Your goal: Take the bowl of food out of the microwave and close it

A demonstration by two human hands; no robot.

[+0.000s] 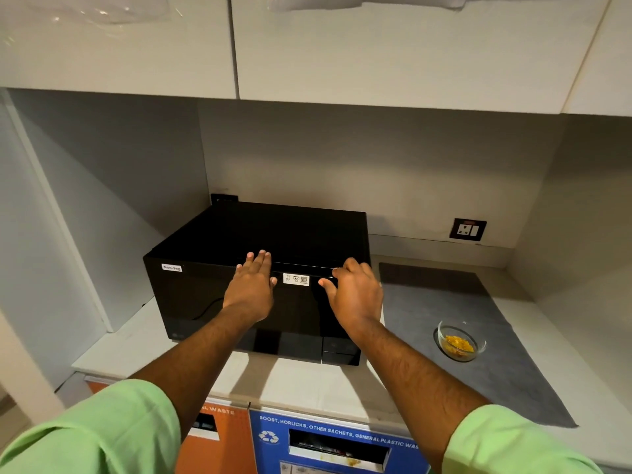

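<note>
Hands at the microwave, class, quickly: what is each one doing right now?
Left hand: open, flat on the top front edge of the microwave, holding nothing.
Right hand: fingers curled on the same edge, holding nothing.

Light green short sleeves cover both upper arms; forearms and each hand are bare.
</note>
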